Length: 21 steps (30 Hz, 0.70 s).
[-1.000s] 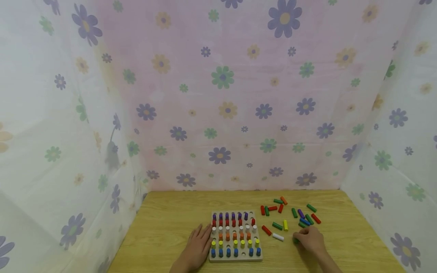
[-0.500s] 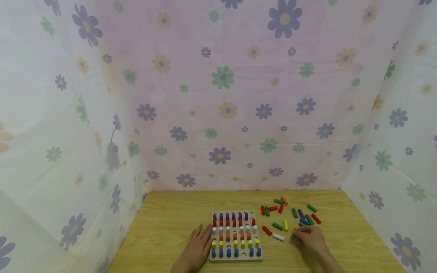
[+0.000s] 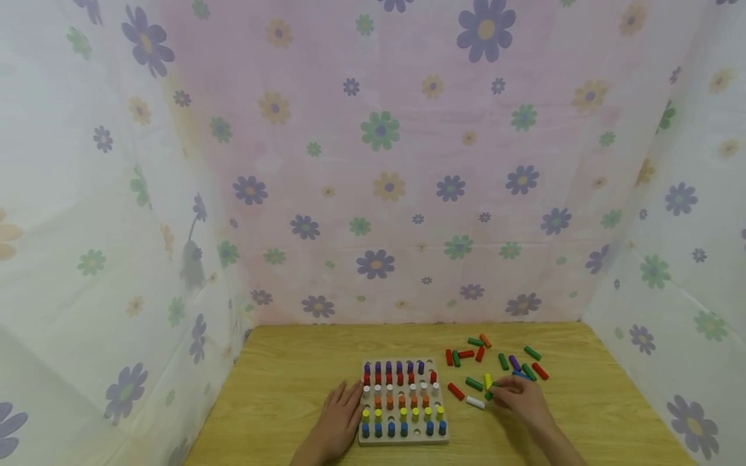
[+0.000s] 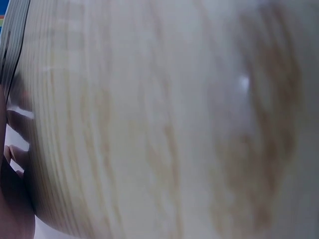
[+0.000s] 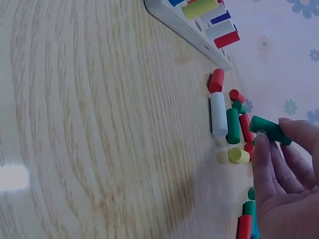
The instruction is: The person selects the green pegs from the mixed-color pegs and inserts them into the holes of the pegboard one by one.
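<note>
A green peg [image 5: 269, 130] is pinched between the thumb and fingertips of my right hand [image 3: 524, 402]. It is held above the table, close to a yellow peg [image 3: 487, 380] and a white peg [image 3: 474, 402]. My left hand [image 3: 336, 419] rests on the table with its fingers extended, touching the left side of a wooden pegboard [image 3: 404, 441]. Rows of purple, red, white, orange, yellow and blue pegs stand upright in the board, with some bare holes among them. The left wrist view shows mostly blurred wood grain and a sliver of fingers.
Loose pegs lie to the right of the board, among them a red peg [image 3: 456, 391], an orange peg [image 3: 486, 340], a purple peg [image 3: 514, 363] and several green ones. Flower-patterned cloth [image 3: 379, 194] walls the table [image 3: 291, 362] at the back and sides.
My right hand has lifted the green peg and carried it left, toward the yellow and white pegs. The left hand stays in place by the board.
</note>
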{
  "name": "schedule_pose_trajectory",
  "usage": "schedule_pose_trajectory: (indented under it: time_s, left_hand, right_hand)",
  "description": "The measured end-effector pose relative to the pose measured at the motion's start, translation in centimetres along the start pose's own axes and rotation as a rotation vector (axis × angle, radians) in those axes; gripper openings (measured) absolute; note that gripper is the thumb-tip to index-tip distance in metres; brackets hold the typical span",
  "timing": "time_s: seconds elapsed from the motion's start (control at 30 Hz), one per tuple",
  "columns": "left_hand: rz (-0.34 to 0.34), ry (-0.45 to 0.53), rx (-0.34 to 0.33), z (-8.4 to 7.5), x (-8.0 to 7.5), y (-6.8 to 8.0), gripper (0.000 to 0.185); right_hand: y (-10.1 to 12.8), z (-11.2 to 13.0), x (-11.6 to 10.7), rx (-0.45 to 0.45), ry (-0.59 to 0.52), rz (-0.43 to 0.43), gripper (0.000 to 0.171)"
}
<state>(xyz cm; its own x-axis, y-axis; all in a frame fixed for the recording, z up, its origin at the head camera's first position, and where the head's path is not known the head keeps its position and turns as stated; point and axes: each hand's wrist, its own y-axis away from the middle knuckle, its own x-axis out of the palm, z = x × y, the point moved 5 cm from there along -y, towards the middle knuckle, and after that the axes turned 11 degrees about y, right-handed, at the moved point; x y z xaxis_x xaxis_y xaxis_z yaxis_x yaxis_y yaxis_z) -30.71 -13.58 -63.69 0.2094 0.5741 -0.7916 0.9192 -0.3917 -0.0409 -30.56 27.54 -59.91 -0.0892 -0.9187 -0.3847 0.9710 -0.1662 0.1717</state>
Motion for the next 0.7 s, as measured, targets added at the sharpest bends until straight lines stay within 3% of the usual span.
schedule_pose_trajectory:
  time_s: [0.3,0.5,0.7]
  left_hand:
    - [0.008,0.000,0.002,-0.1,0.1,0.0,0.060]
    - [0.023,0.008,-0.013,-0.1,0.1,0.2,0.060]
    - [0.005,-0.003,0.007,-0.3,-0.1,0.2,0.059]
  right_hand:
    - [0.5,1.5,1.0,-0.056,-0.064,0.053,0.030]
    - [0.3,1.7,2.1,-0.028,-0.110,0.138,0.033]
    - [0.1,2.4,2.7,-0.042,-0.103,0.158,0.036]
